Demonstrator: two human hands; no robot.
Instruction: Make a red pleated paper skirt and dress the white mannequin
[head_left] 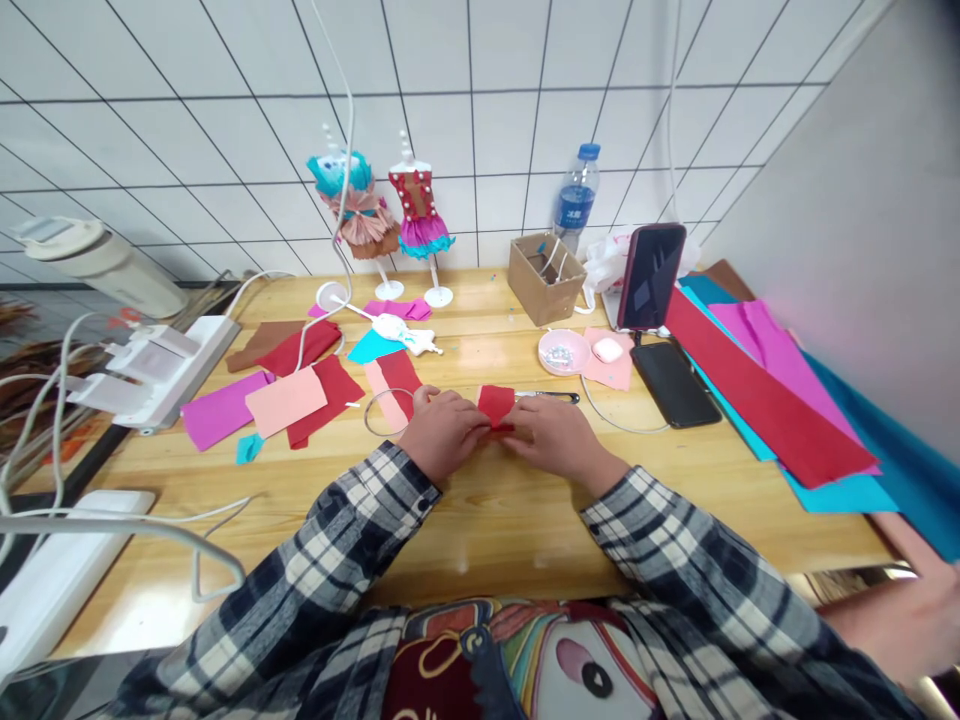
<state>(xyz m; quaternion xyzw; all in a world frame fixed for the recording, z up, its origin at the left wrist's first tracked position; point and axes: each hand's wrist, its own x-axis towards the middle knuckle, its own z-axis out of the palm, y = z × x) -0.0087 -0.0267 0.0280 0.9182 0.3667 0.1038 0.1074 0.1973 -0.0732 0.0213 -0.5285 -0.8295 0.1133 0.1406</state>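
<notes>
Between my hands, near the middle of the wooden table, is a small piece of red paper, its lower edge folded or pinched. My left hand closes its fingers on the left end of that edge. On the right end, the fingers of my right hand are pressed together. A slim tool with a dark handle lies just behind my right hand, partly hidden by it. Red and pink strips and a clear ring lie beside my left hand.
Two small dress forms stand at the back, left of a cardboard box and a bottle. A pink bead dish and phones are on the right. Coloured paper lies far right; a person's arm shows lower right.
</notes>
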